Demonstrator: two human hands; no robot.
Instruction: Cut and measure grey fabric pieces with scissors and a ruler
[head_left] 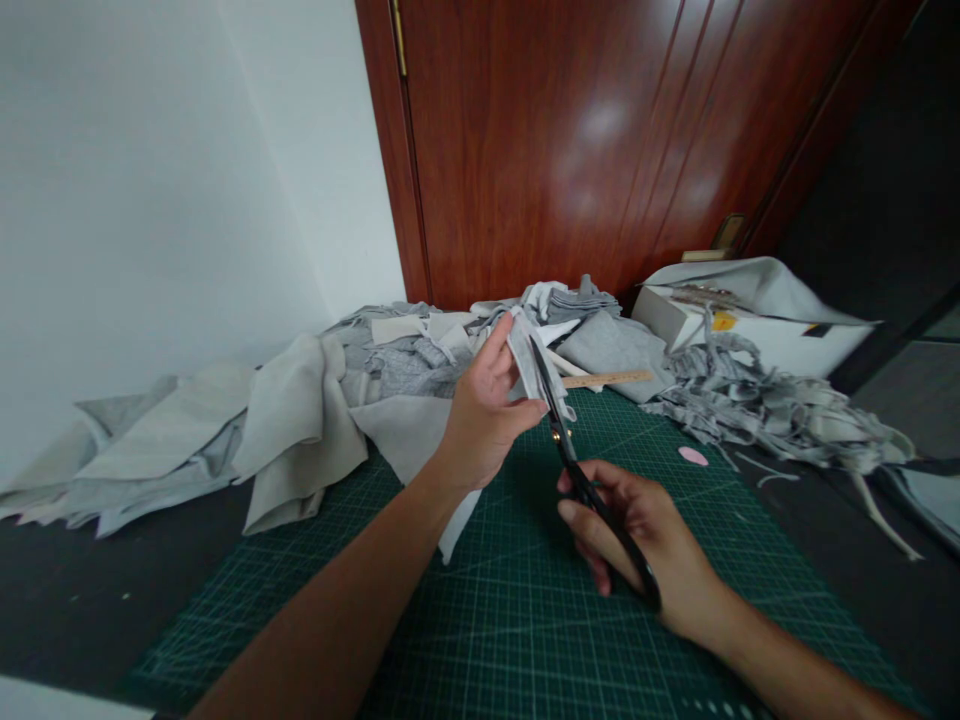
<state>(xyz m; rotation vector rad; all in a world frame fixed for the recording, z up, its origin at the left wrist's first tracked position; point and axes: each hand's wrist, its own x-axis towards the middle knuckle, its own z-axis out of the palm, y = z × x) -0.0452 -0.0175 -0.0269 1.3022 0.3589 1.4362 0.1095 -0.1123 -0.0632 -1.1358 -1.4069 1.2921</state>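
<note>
My left hand pinches a light grey piece of fabric above the middle of the mat, fingers pointing up and away. Black scissors are gripped in my right hand, fingers wrapped around the handles. Their blades point up and left and lie against the fabric beside my left fingertips; how far apart the blades are is hard to tell. Below and behind my left wrist lies a larger pale grey cloth, partly covered by the forearm.
A green cutting mat covers the dark table. Folded cloth lies left, scrap piles at the back. A wooden ruler, a pink disc, tangled fabric strips and a white box are right. A wooden door stands behind.
</note>
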